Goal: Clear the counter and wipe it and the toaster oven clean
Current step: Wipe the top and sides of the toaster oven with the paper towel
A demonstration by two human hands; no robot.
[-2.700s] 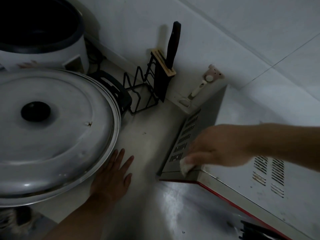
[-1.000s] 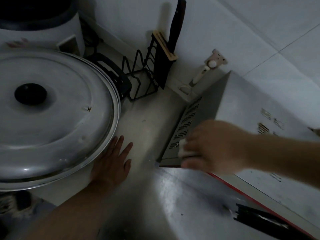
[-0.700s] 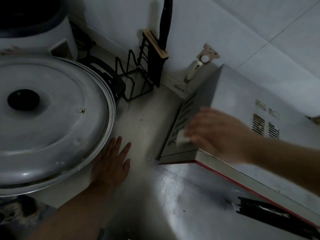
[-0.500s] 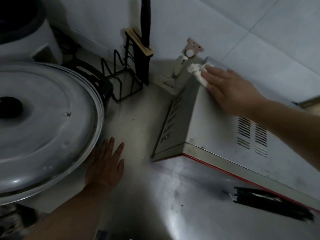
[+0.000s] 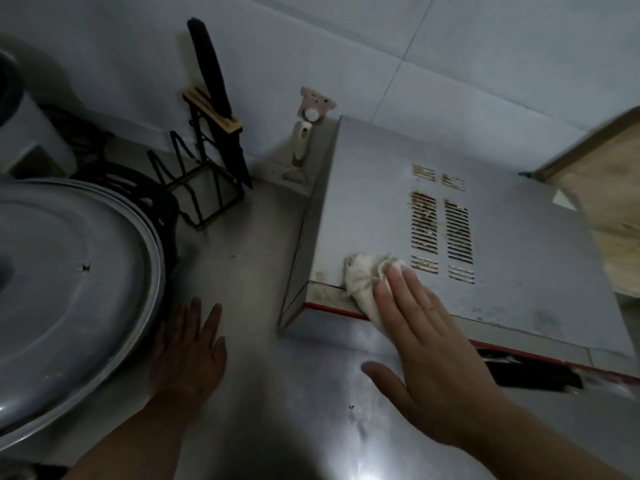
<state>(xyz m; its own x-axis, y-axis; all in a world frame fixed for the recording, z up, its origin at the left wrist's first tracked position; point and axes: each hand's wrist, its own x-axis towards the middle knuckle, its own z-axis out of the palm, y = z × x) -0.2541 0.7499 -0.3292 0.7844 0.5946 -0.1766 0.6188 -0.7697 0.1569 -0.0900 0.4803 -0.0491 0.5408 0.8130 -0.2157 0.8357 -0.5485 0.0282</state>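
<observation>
The grey toaster oven (image 5: 519, 265) stands at the right of the steel counter (image 5: 242, 271), with a red front trim and vent slots on top. My right hand (image 5: 426, 355) lies flat with straight fingers and presses a white, soiled cloth (image 5: 363, 282) onto the oven's front left top corner. The cloth hangs a little over the front edge. My left hand (image 5: 188, 344) rests flat on the counter, fingers straight, between the big lid and the oven.
A large round metal lid (image 5: 69, 292) covers a pot at the left. A black wire rack (image 5: 204, 181) with a black-handled knife (image 5: 211, 71) stands at the tiled wall. A wooden board (image 5: 606, 188) lies at the right edge. A white appliance (image 5: 31, 133) is far left.
My right hand has drawn the cloth from the oven's back left corner to its front left corner. My left hand has stayed flat on the counter.
</observation>
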